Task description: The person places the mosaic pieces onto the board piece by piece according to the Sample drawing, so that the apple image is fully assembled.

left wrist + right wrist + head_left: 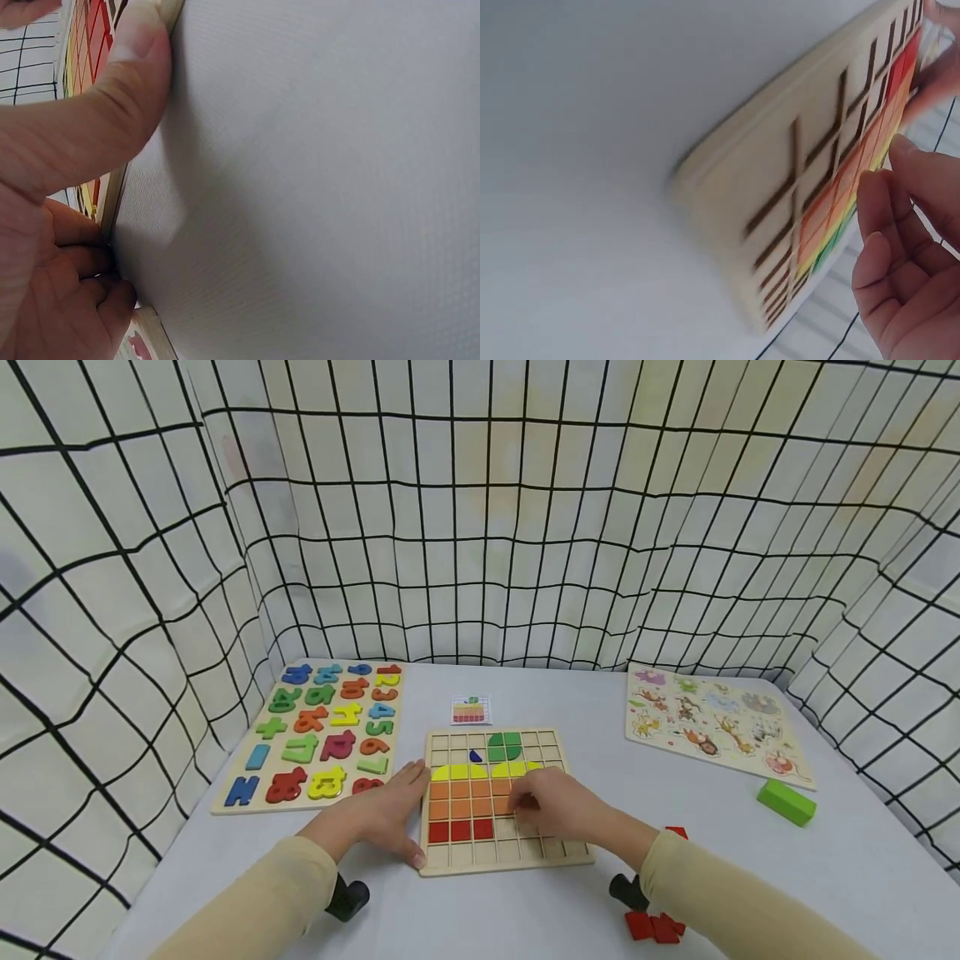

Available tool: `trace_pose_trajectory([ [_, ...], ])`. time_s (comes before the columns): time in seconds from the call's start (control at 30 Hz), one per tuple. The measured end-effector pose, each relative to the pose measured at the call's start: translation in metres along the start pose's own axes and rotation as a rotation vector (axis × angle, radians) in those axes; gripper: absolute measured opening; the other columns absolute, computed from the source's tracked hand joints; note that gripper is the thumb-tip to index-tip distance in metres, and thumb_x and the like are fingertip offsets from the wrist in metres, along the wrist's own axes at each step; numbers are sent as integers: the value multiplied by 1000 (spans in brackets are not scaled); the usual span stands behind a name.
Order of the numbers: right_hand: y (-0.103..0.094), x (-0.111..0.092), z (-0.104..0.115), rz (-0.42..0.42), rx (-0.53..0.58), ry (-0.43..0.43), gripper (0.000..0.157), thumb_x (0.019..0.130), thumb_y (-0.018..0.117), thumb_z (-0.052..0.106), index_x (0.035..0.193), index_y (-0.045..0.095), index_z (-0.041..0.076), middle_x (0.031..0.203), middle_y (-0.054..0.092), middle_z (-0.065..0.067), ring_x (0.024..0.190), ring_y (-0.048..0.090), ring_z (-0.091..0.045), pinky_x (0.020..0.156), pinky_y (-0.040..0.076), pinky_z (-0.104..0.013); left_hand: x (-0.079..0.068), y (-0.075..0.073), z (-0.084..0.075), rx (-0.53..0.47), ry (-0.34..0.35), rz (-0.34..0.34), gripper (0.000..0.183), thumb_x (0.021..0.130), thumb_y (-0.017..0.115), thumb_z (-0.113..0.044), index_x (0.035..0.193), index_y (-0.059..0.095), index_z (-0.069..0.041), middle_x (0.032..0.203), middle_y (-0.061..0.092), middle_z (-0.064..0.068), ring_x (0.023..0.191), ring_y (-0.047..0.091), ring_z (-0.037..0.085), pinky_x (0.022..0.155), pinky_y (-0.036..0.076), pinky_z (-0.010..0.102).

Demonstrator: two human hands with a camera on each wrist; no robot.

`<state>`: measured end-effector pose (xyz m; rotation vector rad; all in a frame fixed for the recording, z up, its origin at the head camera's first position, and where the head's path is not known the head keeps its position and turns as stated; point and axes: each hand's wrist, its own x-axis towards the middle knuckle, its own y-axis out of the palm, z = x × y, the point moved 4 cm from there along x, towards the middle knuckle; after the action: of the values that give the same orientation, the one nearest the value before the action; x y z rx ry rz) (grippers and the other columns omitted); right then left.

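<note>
A wooden grid board (517, 853) lies in the middle of the table. It bears green quarter-round pieces (504, 746), a small dark blue piece (476, 756), yellow pieces (453, 772), orange tiles (459, 799) and a row of red tiles (461, 830). My left hand (378, 814) rests along the board's left edge, its thumb (142, 45) on the near corner. Over the right end of the orange rows is my right hand (555, 806), fingers bent and thumb close to the index fingertip (868, 184); I cannot tell whether a tile is between them.
A picture card (471, 710) lies behind the board. Left stands a number-and-letter puzzle (311, 739), back right an animal puzzle (705, 718) with a green block (786, 802) before it. Loose red tiles (655, 927) lie by the right forearm. Black netting (487, 535) surrounds the table.
</note>
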<state>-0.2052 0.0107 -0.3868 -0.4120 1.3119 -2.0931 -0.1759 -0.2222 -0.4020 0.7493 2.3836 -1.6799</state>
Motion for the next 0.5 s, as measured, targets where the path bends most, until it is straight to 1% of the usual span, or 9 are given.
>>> trace_pose_trajectory([
  [0.07,-10,-12,-16,-2,-1,25,9,91,74,3,93,76,11,86,70,5,80,57,-11,72,55,-24,0,0,0,-1,2,1,122,72,93,-37,161,20,3,171,14,21,160,10,38,127,24,56],
  [0.13,-20,-25,-36,-4,3,68,10,90,74,2,95,76,11,88,70,5,80,57,-11,72,55,-24,1,1,0,-3,2,3,122,72,93,-37,161,20,3,171,14,21,160,10,38,127,24,56],
  [0.23,-35,-49,-65,-11,6,136,13,89,76,3,101,75,10,92,70,3,84,58,-12,76,57,-28,1,1,1,3,4,5,122,72,93,-37,161,20,3,171,14,22,160,11,38,127,24,55],
  [0.33,-47,-74,-91,-27,-4,180,17,89,76,4,105,74,10,96,71,2,87,60,-12,79,59,-30,2,0,0,16,4,3,123,71,93,-38,161,20,4,171,14,22,159,11,39,127,25,56],
  [0.43,-55,-98,-114,-25,-2,201,18,89,77,6,106,74,9,97,71,2,88,61,-12,76,58,-26,2,0,0,23,2,0,123,70,93,-39,160,20,3,170,15,22,159,11,39,126,26,57],
  [0.5,-58,-111,-126,-4,19,219,19,88,78,8,107,74,9,97,71,3,87,60,-12,73,56,-21,3,1,0,22,2,0,124,70,93,-39,160,20,3,170,15,22,159,11,39,126,26,57],
])
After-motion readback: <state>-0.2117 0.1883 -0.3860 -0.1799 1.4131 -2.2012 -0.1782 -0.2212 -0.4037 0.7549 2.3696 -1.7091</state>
